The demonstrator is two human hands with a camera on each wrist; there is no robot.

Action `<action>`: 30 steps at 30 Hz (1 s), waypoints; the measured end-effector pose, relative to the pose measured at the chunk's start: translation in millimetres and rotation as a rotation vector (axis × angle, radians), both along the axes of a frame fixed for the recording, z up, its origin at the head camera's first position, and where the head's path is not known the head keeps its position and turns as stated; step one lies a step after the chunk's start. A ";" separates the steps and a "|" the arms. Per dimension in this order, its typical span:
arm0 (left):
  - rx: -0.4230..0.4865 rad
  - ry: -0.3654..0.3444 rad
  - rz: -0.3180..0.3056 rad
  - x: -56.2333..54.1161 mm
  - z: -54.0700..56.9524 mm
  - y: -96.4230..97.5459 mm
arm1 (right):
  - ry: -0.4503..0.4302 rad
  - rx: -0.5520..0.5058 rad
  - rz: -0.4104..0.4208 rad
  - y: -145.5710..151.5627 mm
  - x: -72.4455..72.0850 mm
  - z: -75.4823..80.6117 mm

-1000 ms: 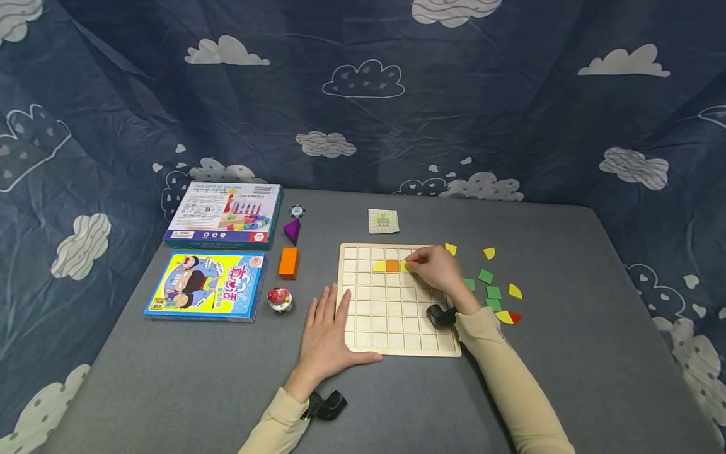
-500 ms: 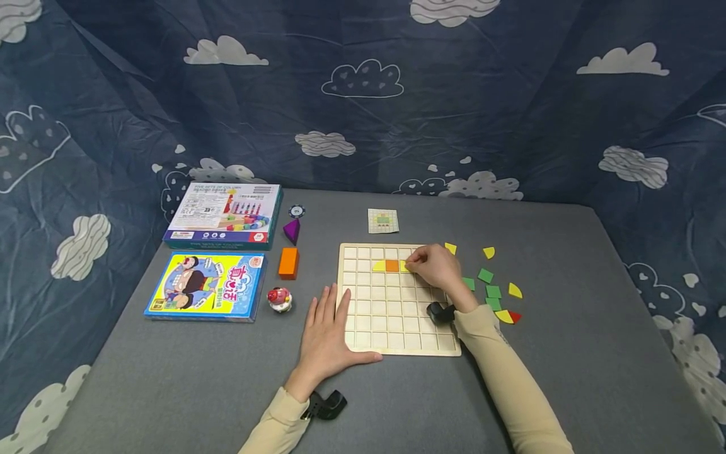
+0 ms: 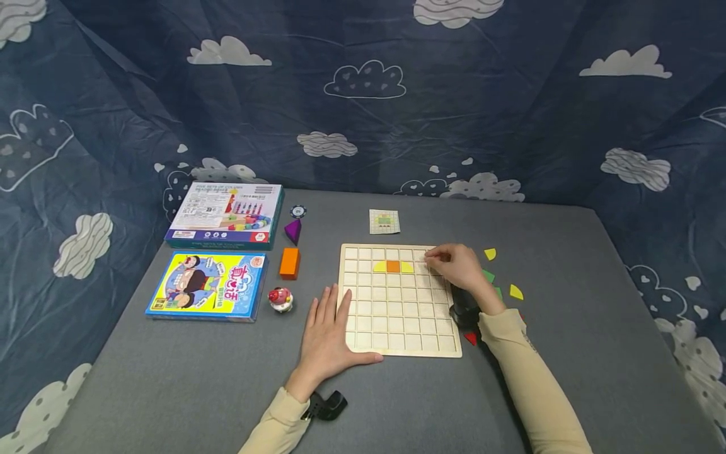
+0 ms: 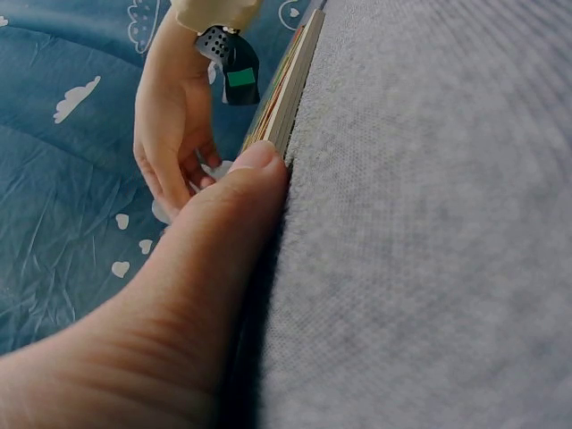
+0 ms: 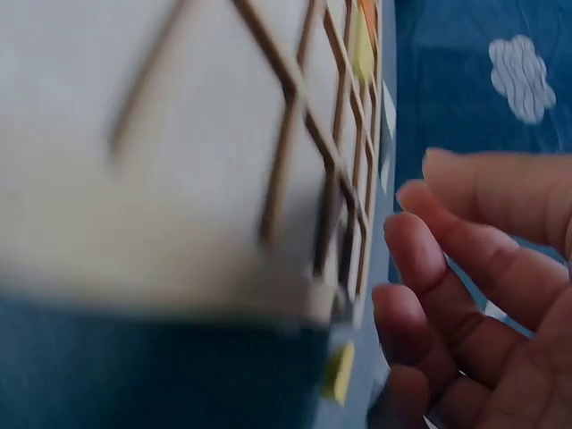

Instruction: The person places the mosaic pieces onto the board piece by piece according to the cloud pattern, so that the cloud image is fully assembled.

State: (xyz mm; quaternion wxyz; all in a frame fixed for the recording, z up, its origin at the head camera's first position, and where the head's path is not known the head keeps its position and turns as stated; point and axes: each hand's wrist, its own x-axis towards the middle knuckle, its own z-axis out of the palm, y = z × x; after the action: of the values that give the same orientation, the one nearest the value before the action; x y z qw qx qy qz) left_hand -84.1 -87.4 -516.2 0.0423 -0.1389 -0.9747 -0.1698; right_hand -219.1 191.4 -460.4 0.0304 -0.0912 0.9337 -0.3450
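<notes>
White-and-teal box: lies flat, farthest to the left and beyond the left hand.
Yellow-and-blue box (image 3: 207,285): lies just nearer the person than the white-and-teal box (image 3: 224,214), well to the left of the left hand, with cartoon figures on its cover.
Small objects: in a loose column to the left of the left hand's fingertips are a red-and-white figurine (image 3: 280,299) nearest, then an orange block (image 3: 289,263), a purple piece (image 3: 292,231) and a round chip (image 3: 298,211).
Left hand (image 3: 326,340): flat, fingers spread and pointing away, thumb stretched along the board's near edge; it grips nothing.
Grid board (image 3: 397,312): pale wood, lying flat between the hands, its near left corner framed by the left thumb and index finger.
Tiles on the board: in one row, left of the right fingertips, an orange square (image 3: 393,267) sits between two yellow pieces (image 3: 406,267).
Pattern card (image 3: 384,221): flat beyond the board, ahead of both hands.
Right hand (image 3: 458,268): over the board's far right part, fingers loosely bent; the right wrist view shows nothing held.
Loose pieces: yellow pieces (image 3: 515,291) and partly hidden green pieces (image 3: 488,275) lie right of the right hand; a red piece (image 3: 471,338) lies nearer, below its wrist.
</notes>
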 end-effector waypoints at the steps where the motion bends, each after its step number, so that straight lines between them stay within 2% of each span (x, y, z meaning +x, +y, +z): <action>1: -0.005 0.001 0.000 -0.1 -0.1 -0.1 | 0.021 0.003 -0.022 4.5 -1.7 0.3; 4: -0.009 -0.005 0.002 -0.3 0.1 -0.2 | 0.073 0.020 -0.091 16.9 -7.5 1.6; 7: -0.010 -0.017 0.004 -0.4 0.6 0.0 | 0.086 0.048 -0.134 27.5 -12.3 2.4; 15: -0.003 -0.038 0.004 0.2 0.9 0.1 | -0.015 0.119 -0.156 40.1 -23.2 -3.8; 19: -0.005 -0.041 0.005 -0.2 0.7 0.2 | -0.027 0.132 -0.159 40.5 -27.0 -4.2; 30: -0.018 -0.035 0.008 -0.4 0.1 0.0 | -0.009 0.037 -0.213 44.3 -24.1 -3.3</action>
State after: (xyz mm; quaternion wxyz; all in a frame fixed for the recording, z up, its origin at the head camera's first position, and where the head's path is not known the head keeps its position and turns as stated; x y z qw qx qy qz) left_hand -84.5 -87.4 -516.0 0.0246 -0.1325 -0.9773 -0.1634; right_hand -243.2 235.7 -463.7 -0.0008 0.0108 0.9441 -0.3295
